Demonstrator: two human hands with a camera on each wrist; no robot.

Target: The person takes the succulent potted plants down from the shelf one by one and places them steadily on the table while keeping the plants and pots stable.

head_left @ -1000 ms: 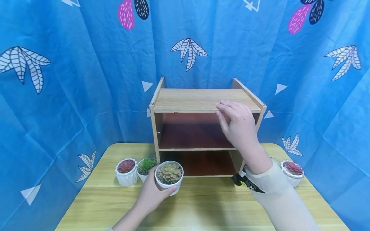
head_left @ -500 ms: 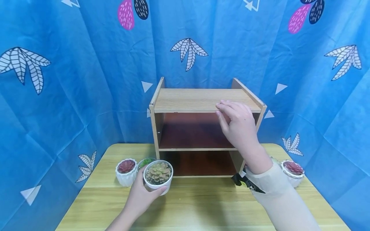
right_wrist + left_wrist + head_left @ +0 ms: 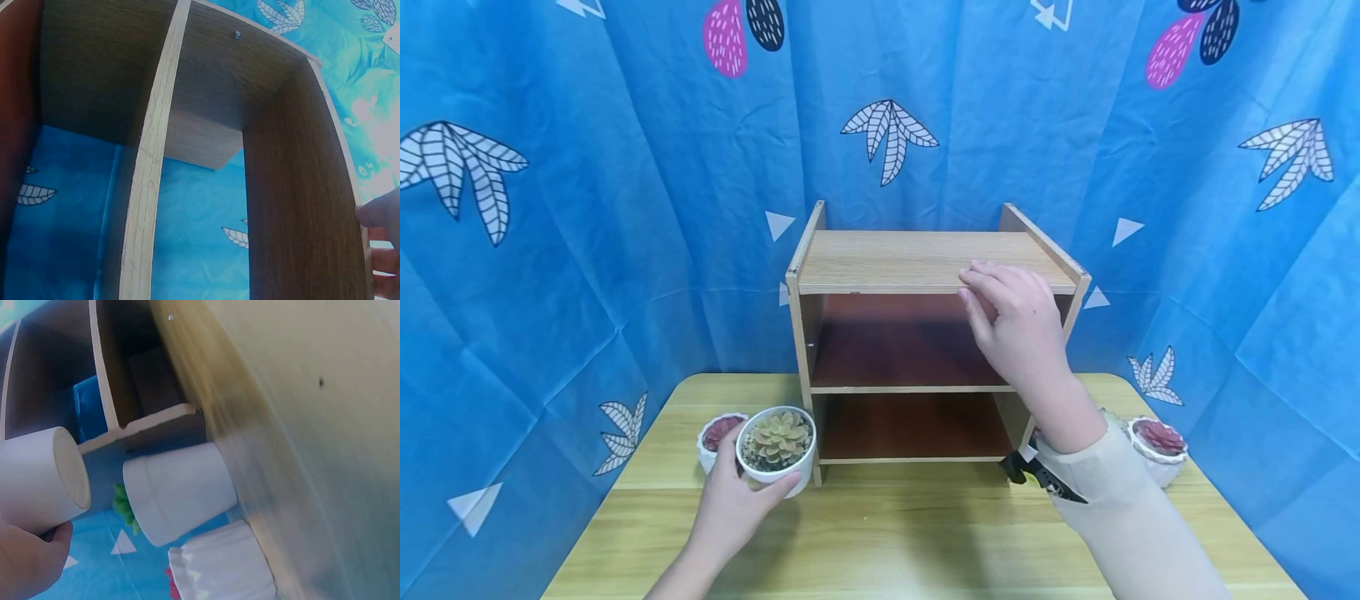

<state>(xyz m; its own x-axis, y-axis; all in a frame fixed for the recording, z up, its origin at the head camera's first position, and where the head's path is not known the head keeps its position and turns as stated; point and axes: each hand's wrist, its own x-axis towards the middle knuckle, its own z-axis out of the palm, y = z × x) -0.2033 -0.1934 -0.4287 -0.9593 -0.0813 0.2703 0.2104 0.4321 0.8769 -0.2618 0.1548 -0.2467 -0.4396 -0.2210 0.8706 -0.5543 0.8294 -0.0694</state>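
My left hand point(image 3: 726, 500) grips a white pot with a pale green succulent point(image 3: 778, 440), thumb at its front and fingers around its left side. The left wrist view has this pot's bare underside point(image 3: 74, 467) facing the camera, lifted clear of the table. Beyond it stand a white pot with a green plant point(image 3: 181, 490) and a ribbed white pot with a red succulent point(image 3: 228, 565). My right hand point(image 3: 1018, 321) is at the front edge of the wooden shelf's top board point(image 3: 917, 254), fingers loosely bent, nothing held between them.
The wooden shelf unit point(image 3: 805, 350) has two dark red lower boards. On the table's right, another red succulent pot point(image 3: 1159, 446) stands, with a paler plant partly hidden by the right sleeve point(image 3: 1138, 517). Blue patterned cloth point(image 3: 700, 208) surrounds the table point(image 3: 865, 542).
My left hand has carried the pot leftward and slightly up, now in front of the green plant's pot, hiding it in the head view. The right hand has stayed in place.
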